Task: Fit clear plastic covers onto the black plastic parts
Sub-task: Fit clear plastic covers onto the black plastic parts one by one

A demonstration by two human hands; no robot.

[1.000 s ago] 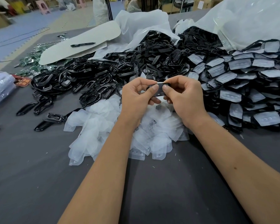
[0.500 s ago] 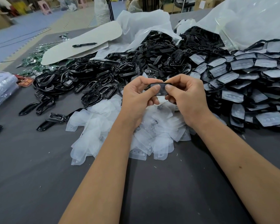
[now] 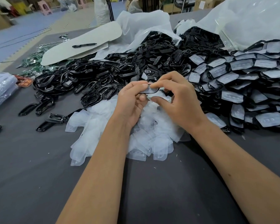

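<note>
My left hand and my right hand hold one black plastic part with a clear cover between them, just above a heap of loose clear covers. Both hands pinch the piece with thumb and fingertips, the left from its left end, the right from above and below. A large pile of bare black parts lies behind and to the left. To the right is a pile of black parts with covers fitted.
The grey table top holds a few stray black parts at the left. A white board with a black pen lies at the back left. White plastic bags rise behind the piles. A clear wrapped stack sits at the far left edge.
The held piece has tilted so its clear cover faces up, and my right fingers have shifted to pinch its front and back edges. Both hands stay over the clear covers.
</note>
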